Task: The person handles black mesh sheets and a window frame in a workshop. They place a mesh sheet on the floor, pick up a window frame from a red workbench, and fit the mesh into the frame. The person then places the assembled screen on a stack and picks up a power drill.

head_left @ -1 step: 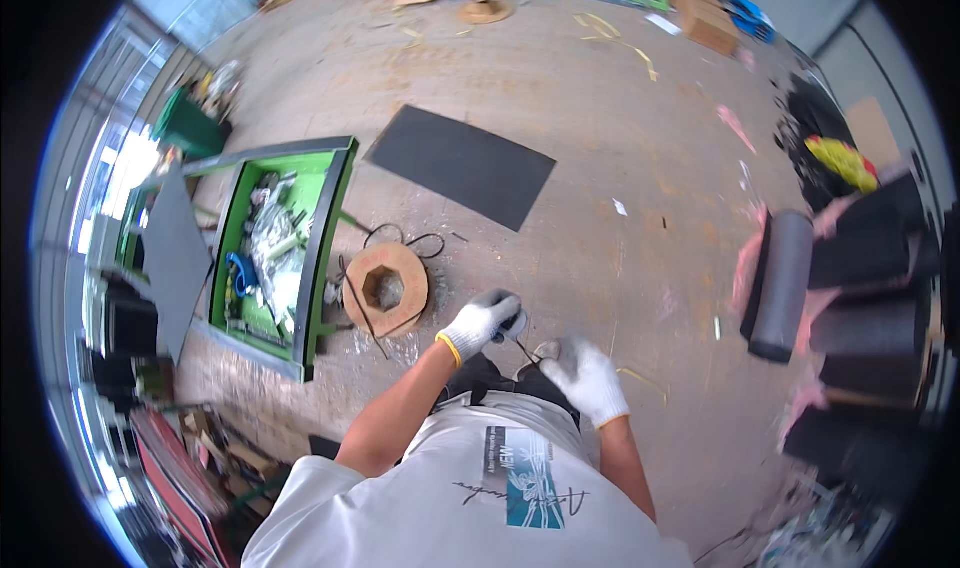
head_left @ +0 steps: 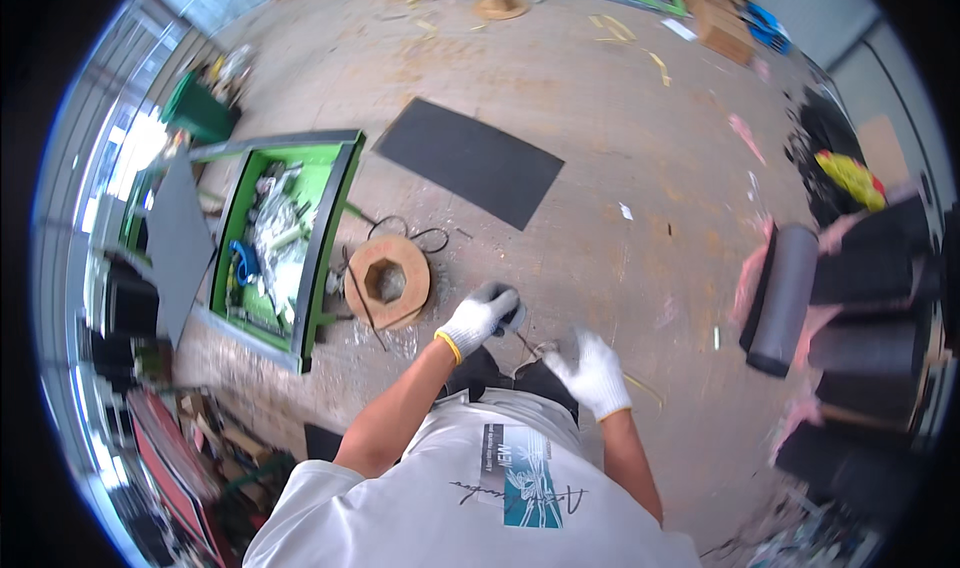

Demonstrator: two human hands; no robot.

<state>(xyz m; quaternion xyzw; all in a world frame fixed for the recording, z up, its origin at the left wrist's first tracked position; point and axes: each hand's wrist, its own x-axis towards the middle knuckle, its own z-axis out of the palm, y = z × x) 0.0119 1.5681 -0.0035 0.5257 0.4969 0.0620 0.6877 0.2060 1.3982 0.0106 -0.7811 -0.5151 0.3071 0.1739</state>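
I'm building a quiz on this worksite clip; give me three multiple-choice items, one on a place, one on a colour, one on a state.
1. Where does the round wooden spool lie?
A. inside the green frame
B. on the floor, between the green frame and the left hand
C. on the black mat

2. What colour are the work gloves on both hands?
A. white
B. blue
C. orange

3. How is the left hand?
A. open and flat
B. closed round a small dark object
C. resting on the spool

Answers: B, it lies on bare floor beside the frame; A, both gloves are white, as on the right hand; B, the fingers curl round it.
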